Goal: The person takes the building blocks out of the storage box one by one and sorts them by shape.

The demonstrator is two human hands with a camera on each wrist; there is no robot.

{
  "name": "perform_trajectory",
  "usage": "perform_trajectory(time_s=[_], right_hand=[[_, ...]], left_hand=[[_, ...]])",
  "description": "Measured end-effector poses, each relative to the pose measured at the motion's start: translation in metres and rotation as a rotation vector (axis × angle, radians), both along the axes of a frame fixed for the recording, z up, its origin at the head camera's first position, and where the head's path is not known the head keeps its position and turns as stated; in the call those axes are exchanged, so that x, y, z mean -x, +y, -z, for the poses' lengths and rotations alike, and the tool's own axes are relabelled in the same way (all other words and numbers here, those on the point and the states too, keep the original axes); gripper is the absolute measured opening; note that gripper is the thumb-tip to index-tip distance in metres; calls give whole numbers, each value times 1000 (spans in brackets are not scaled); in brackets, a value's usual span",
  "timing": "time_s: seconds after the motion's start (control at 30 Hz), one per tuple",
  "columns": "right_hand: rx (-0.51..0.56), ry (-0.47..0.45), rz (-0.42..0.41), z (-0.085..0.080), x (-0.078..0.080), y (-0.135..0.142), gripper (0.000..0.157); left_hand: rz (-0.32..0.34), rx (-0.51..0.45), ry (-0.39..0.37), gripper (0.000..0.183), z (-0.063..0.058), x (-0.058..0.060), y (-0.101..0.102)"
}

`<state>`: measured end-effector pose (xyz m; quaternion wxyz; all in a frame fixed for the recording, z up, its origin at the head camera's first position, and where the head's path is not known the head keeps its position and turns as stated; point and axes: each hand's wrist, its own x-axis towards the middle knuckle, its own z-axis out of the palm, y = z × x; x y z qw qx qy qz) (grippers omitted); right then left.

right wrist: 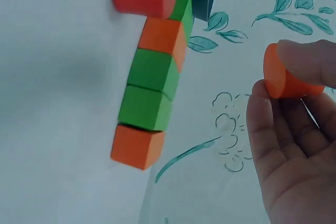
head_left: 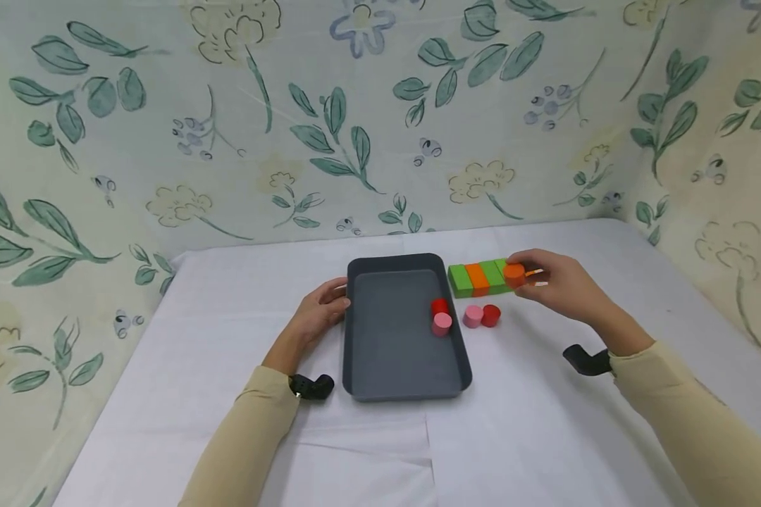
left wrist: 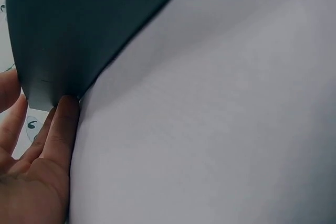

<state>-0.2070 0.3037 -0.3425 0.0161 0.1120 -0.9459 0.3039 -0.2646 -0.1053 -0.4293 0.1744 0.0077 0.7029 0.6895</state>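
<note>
My right hand [head_left: 561, 285] pinches an orange cylinder [right wrist: 283, 74] between thumb and fingers, raised near the right end of a row of green and orange cubes [right wrist: 149, 74]. In the head view, the cylinder and fingers partly cover that end of the row. My left hand [head_left: 315, 320] touches the outer left side of a dark grey baking tray [head_left: 393, 396]; its fingertips rest against the wall in the left wrist view. Inside the tray, by its right wall, are a red cylinder [head_left: 440, 306] and a pink cylinder [head_left: 442, 324].
Just right of the tray, a second pink cylinder [head_left: 473, 316] and a second red cylinder [head_left: 491, 315] stand side by side, in front of the cube row. A white cloth [head_left: 514, 436] covers the table. Behind it hangs a flowered fabric backdrop [head_left: 380, 190].
</note>
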Motion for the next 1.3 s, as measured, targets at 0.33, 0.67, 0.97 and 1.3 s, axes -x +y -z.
perform_trajectory(time_s=[0.33,0.67,0.97,1.3], right_hand=[[-8,-111,30,29,-1,21,40],[-105,-215,-22,55,8,29,31],[-79,-239,-31,55,11,14,32],[-82,-251,-76,53,9,10,37]], left_hand=[[-19,-6,-4,55,-4,0,-6],[-6,-9,-7,56,1,-2,-4],[1,-23,7,55,1,-2,-3],[-10,-19,5,55,3,-1,0]])
